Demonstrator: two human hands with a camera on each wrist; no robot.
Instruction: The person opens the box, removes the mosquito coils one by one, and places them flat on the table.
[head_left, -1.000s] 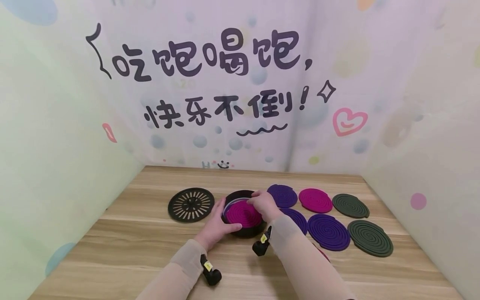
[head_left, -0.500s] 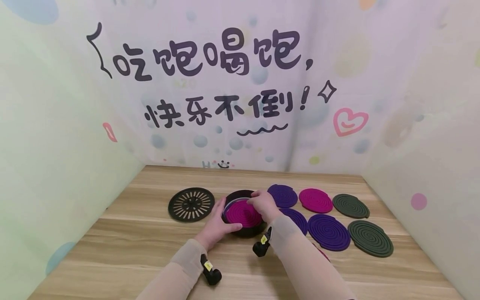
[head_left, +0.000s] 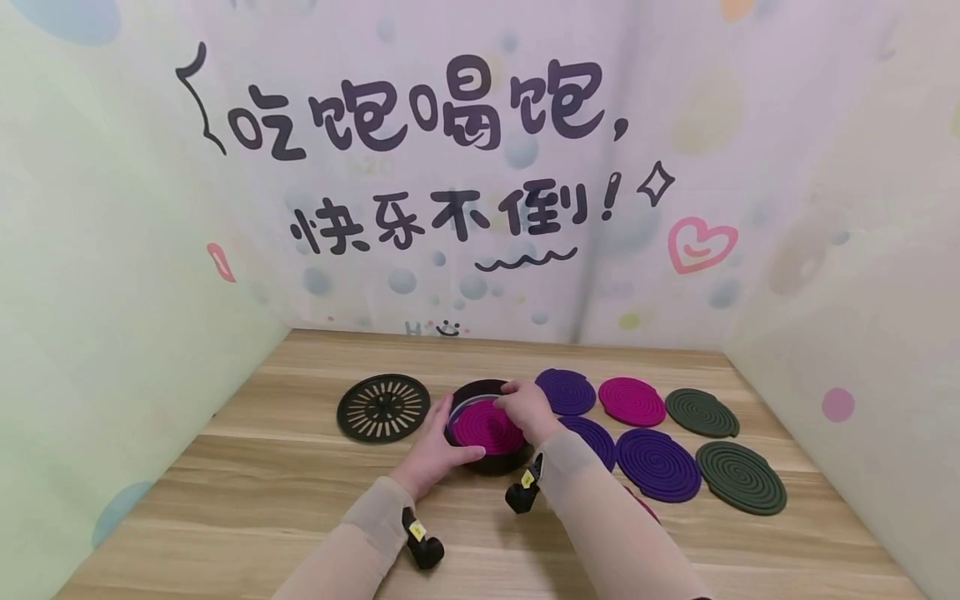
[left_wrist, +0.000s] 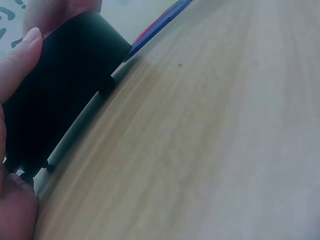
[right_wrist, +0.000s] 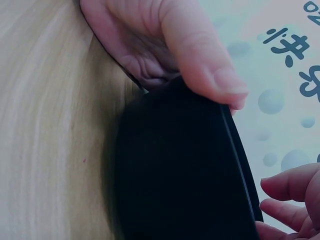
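Note:
A round black holder [head_left: 489, 465] stands mid-table, a magenta spiral coaster [head_left: 486, 427] lying inside below its rim. A thin pale edge curves around the coaster's far side. My left hand [head_left: 433, 457] grips the holder's left side, thumb over the near rim; the left wrist view shows its thumb [left_wrist: 22, 60] against the dark wall. My right hand [head_left: 528, 410] comes over the far right rim, fingers curled down at the coaster's edge, with its thumb hidden in the head view. Right fingers [right_wrist: 292, 185] show just above the rim in the right wrist view.
A black slotted disc [head_left: 385, 402] lies left of the holder. To the right lie purple [head_left: 657, 464], magenta [head_left: 632, 401] and dark green [head_left: 742, 477] spiral coasters, several in all. Another magenta edge [head_left: 643, 505] peeks out beside my right forearm. A printed cloth wall [head_left: 480, 292] rises behind.

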